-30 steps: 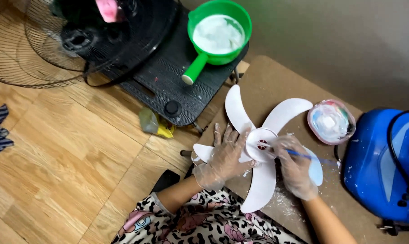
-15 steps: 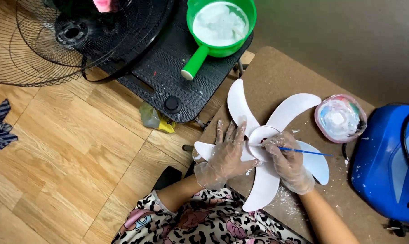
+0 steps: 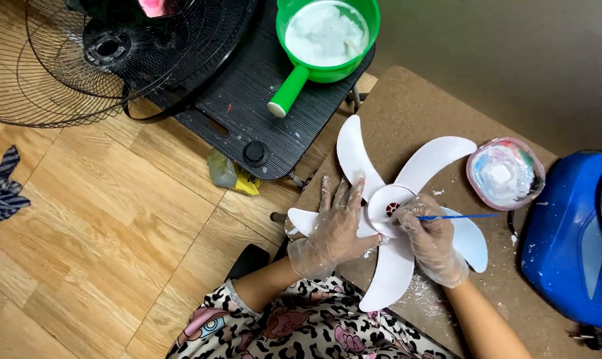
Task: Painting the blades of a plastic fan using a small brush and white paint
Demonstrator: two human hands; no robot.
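1. Head view. White fan blade (image 3: 407,199): five vanes, lying flat near the left edge of the brown board (image 3: 414,106).
2. Left hand (image 3: 334,223): clear glove, fingers spread, pressed flat on the blade's left vanes.
3. Right hand (image 3: 434,239): gloved, pinching a thin blue paintbrush (image 3: 457,217), tip at the blade's hub.
4. Round paint dish (image 3: 505,173): near the board's right edge, just beside a vane.
5. Green scoop (image 3: 324,36): on the black panel (image 3: 248,106).
6. Fan grille (image 3: 75,60): upper left, on the wooden floor (image 3: 81,233).
7. Blue container (image 3: 574,239): right edge.
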